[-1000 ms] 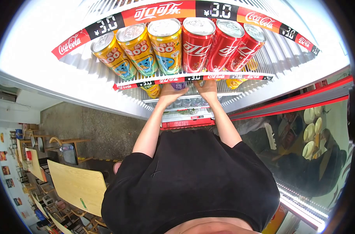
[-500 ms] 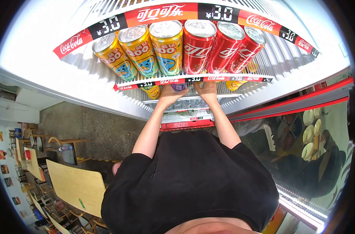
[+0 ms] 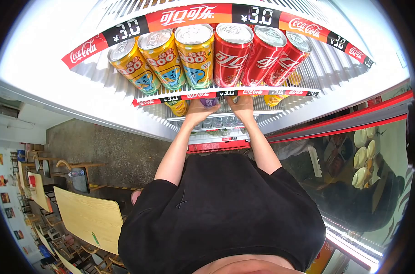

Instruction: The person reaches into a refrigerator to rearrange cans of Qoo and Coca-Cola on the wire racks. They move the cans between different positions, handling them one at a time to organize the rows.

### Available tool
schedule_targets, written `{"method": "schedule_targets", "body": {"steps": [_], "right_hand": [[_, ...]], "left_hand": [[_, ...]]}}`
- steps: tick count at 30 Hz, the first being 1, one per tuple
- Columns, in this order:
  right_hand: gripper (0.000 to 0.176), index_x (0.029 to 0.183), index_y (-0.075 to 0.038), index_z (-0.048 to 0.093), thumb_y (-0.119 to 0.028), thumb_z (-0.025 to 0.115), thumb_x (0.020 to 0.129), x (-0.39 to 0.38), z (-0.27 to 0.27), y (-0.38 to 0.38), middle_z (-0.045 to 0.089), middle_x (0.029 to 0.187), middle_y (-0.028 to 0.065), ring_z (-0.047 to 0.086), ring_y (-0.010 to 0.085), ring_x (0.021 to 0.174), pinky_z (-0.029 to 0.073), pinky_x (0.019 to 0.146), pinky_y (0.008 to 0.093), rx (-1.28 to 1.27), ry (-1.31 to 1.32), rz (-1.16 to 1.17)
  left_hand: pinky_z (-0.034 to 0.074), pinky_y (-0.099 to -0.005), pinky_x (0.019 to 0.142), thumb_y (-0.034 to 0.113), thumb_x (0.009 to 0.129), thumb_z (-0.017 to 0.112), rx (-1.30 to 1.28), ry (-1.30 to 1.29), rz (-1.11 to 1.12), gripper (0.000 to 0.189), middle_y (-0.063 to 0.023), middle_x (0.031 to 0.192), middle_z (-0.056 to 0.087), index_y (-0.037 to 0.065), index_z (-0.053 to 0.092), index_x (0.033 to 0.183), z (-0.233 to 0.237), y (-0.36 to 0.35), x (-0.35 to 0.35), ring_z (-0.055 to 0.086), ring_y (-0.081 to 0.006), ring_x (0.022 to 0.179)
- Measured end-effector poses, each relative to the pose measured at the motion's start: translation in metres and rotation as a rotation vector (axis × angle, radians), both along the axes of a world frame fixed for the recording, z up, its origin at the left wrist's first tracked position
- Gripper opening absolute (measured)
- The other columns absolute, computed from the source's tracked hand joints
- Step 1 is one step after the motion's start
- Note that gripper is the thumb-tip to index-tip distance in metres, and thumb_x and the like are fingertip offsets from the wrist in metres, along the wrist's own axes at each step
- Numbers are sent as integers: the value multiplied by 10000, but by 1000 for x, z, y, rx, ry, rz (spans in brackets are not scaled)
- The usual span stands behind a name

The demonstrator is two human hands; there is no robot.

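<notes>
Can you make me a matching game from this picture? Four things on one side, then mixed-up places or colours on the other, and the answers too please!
Things
1. Red cans
2. Shirt
3. Purple label
4. Big wooden tabletop

Places and colours
A. Black
B. At the lower left of the picture
C. In a row just right of the yellow cans
D. Right by the left hand

Right pairs
1-C, 2-A, 3-D, 4-B
</notes>
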State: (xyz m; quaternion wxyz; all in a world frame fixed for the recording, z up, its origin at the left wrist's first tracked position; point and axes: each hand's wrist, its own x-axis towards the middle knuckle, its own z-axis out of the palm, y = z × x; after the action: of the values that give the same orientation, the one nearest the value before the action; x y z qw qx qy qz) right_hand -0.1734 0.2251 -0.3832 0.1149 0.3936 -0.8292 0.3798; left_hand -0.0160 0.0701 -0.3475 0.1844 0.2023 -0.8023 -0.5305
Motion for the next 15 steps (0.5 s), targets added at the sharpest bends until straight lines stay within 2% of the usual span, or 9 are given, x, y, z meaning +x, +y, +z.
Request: {"method": "schedule_targets", "body": {"steps": [5, 8, 11, 15], "right_hand": [[330, 1040, -23, 725, -277, 820, 850, 0, 0, 0, 747, 945, 197, 710, 422, 896, 551, 814, 504, 29, -47, -6], [406, 1122, -3, 695, -286, 813, 857, 2, -3, -2, 732, 1007, 235, 691, 452, 952, 540, 848, 520, -4, -45, -34], [490, 1201, 23, 650, -309, 800, 873, 5, -3, -5, 709, 1068, 276, 667, 482, 1001, 524, 886, 541, 97, -139, -71], [545, 1226, 49, 627, -352, 783, 891, 5, 4, -3, 692, 1088, 309, 655, 498, 1011, 516, 902, 546, 124, -97, -61]], "left_hand": [[537, -381, 923, 314, 774, 894, 38, -35, -14, 590, -131, 1109, 741, -1, 664, 1217, 8, 1, 2, 692, -235, 1015], [530, -391, 938, 325, 782, 894, 8, -40, 2, 624, -143, 1141, 732, -2, 645, 1252, -4, -1, -2, 688, -254, 1043], [519, -404, 958, 343, 787, 898, -53, 11, 56, 656, -160, 1182, 720, -1, 631, 1278, 1, 3, -4, 681, -280, 1074], [516, -427, 972, 350, 790, 900, -87, 24, 89, 715, -172, 1189, 711, 4, 585, 1331, -7, 5, -8, 679, -310, 1102]]}}
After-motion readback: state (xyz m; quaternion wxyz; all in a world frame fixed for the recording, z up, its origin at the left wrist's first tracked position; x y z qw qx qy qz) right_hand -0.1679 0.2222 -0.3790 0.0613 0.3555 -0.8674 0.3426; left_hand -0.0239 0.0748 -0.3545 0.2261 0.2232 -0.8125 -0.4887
